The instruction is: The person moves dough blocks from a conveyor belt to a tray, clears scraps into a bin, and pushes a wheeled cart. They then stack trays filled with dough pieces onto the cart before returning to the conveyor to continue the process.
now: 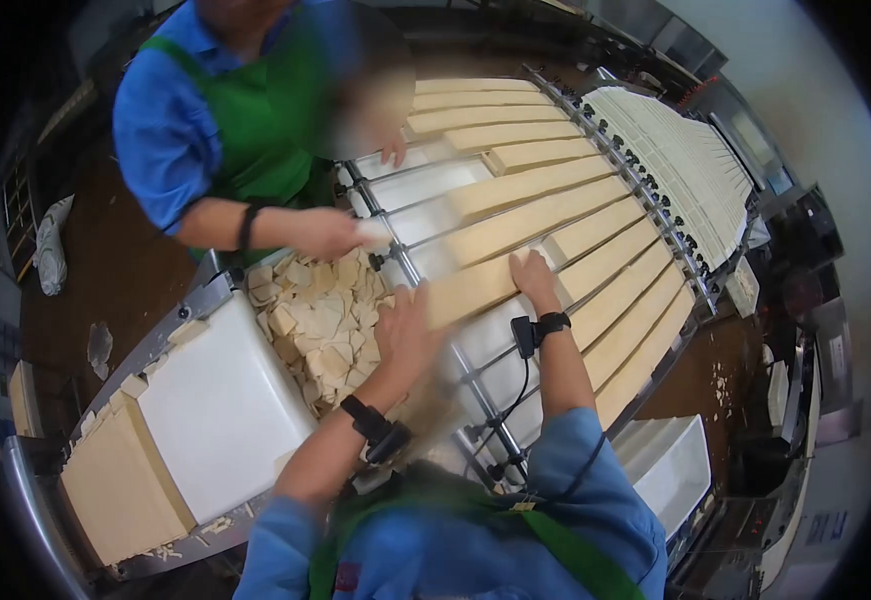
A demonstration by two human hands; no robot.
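Observation:
A pale yellow, dough-like strip [475, 292] lies between my two hands, over the lane dividers. My left hand [407, 328] is closed around its near-left end beside the metal rail; that hand is slightly blurred. My right hand [535, 282] grips the strip's far end, fingers bent over its edge, next to a white gap. Beyond the gap, another pale strip [595, 228] continues up the same fan of lanes. Broken pale pieces [323, 325] fill a bin just left of my left hand.
Across the rail [395, 235], a co-worker's hand [327, 234] holds a small pale piece. A white board [220, 400] and a pale block [125, 485] lie at lower left. A white tub [667, 462] stands at right. A roller bar [645, 185] crosses the far lanes.

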